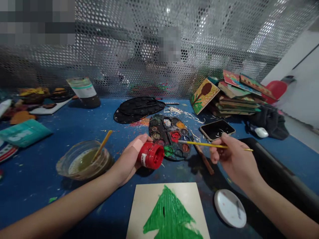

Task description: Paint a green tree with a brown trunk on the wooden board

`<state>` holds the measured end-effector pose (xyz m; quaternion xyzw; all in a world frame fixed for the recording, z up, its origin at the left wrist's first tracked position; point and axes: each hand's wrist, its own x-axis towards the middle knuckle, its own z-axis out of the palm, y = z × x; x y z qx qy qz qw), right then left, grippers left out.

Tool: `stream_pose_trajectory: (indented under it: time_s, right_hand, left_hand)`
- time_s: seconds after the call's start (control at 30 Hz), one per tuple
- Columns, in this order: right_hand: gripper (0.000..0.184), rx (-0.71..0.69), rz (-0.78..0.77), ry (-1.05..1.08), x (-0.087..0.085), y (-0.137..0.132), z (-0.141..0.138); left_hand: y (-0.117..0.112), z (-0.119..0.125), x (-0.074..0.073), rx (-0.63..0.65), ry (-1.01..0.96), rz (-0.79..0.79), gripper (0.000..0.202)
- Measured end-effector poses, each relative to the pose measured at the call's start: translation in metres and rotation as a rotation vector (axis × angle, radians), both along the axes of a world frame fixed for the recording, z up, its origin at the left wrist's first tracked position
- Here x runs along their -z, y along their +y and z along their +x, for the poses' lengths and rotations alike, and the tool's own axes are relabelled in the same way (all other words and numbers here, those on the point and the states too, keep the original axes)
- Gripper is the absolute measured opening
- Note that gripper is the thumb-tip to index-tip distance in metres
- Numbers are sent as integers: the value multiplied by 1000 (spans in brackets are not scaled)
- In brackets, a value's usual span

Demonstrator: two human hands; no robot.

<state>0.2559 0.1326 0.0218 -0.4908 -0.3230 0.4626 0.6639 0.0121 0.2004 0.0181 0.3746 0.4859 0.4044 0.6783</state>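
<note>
My left hand (pixel 129 159) is closed round a small red paint bottle (pixel 151 155), held tilted on its side just left of a black paint palette (pixel 170 136). My right hand (pixel 231 156) pinches a thin yellow paintbrush (pixel 214 145) whose tip rests over the palette's red well. Below both hands lies a pale square board (pixel 147 202) with a green tree painted on it. A white round lid (pixel 229 208) lies to the board's right.
A glass bowl (pixel 83 161) of murky water with a stick stands at left. A phone (pixel 216 129) and a stack of painted boards (pixel 234 94) sit at the right. Spare black palettes (pixel 138 108) lie farther back, before a perforated metal screen (pixel 159 49).
</note>
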Motion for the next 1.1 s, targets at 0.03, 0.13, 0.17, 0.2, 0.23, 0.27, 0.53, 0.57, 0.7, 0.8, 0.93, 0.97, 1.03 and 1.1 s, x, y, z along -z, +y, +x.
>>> stream_pose_trajectory:
  time_s: [0.03,0.13,0.17,0.2,0.23,0.27,0.53,0.57,0.7,0.8,0.93,0.97,1.03,1.1]
  right_hand:
    - [27,29,8,-16,2,3,2]
    - [28,63,12,-71,9,11,7]
    - [28,62,10,-89,12,13,8]
    - [27,61,9,-108,14,14,8]
    - [27,56,9,-133,16,15,9]
    - [26,51,11,-167,18,15,10]
    - [26,-3,26,-378,16,11,10]
    - [25,0,20,-382,16,11,10]
    - [22,27,-42,-359,18,13,11]
    - [22,8,-96,-356,19,15,13]
    - [22,-33,-81,-475,19,14,19]
    - [21,-45,-70,-499,18,13,20]
    - [20,-69,-52,-533,15,11,20]
    - [18,-88,-41,-581,13,10,20]
  left_hand:
    - [0,0,1,13,0,-3,23]
    - [0,0,1,39,1,-2,20]
    - [0,0,1,44,-1,-3,20]
    - [0,0,1,50,-3,-5,20]
    - [0,0,1,57,-4,-8,21]
    - [0,-1,1,62,-6,-9,21]
    - [1,-4,3,83,-19,-6,26]
    - [1,-4,4,84,-19,-6,26]
    - [1,-3,3,79,-6,-14,25]
    - [1,-3,3,77,-2,-14,24]
    - [1,-3,2,81,1,-21,24]
    - [1,-3,2,79,4,-22,24]
    - [1,-3,2,73,9,-19,25]
    - [1,-3,2,68,15,-13,24]
